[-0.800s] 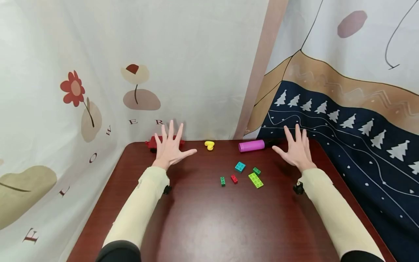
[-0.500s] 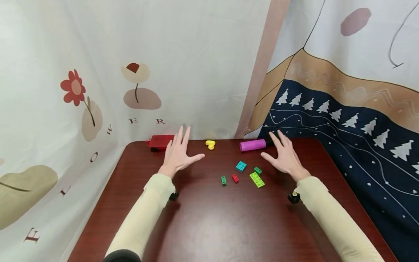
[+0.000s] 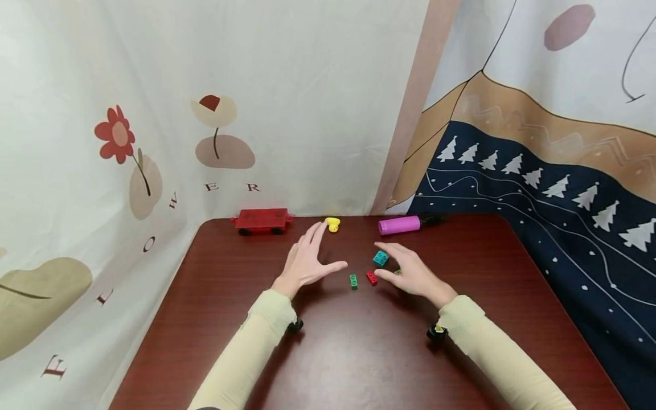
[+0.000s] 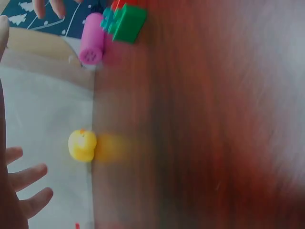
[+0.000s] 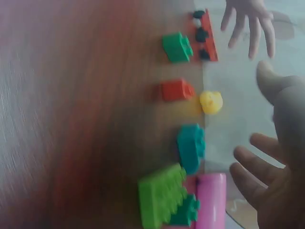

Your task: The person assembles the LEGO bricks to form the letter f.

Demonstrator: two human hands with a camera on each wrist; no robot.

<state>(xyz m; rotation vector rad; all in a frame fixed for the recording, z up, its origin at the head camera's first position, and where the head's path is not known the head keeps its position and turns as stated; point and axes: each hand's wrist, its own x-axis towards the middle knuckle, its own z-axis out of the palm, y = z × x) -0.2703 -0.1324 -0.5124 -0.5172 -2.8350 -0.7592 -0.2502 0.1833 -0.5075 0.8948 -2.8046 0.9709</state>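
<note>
One red wagon (image 3: 263,220), upper left, contents unclear to us; one left hand (image 3: 306,262), mid-frame, spread, newly drawn inward; green brick (image 3: 353,282), red brick (image 3: 371,278), teal brick (image 3: 380,258), right of centre; one right hand (image 3: 416,275), thumb parted from fingers, holding nothing, newly beside them: we judge these within reach.

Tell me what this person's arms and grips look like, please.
The left sleeve and right sleeve are long, plain and pale cream, ending at the wrists. A small black device sits at the left wrist; another black device, with a pale yellow patch, sits at the right. No cables show. The left grip and right grip are bare, ungloved hands.
</note>
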